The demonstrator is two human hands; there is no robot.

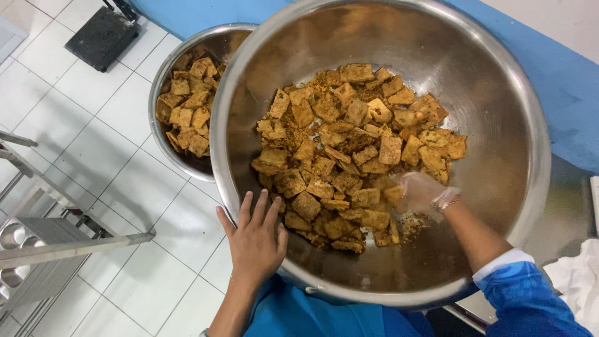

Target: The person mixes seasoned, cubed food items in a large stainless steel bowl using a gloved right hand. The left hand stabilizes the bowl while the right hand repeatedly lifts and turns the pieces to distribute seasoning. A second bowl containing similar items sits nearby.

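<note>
Hands at the big bowl of seasoned squares

The big bowl (499, 106), round shiny steel, tilts its mouth up toward the camera, holding flat golden-brown squares (349, 150) dusted with crumbs, heaped centre to lower rim. Left hand (254, 240) lies open, fingers spread flat on the near rim. Right hand (421, 193), in a clear glove, is in the pile, curled on pieces. A second bowl (163, 81) behind, over the tiled floor (93, 143), holds more squares.
</note>
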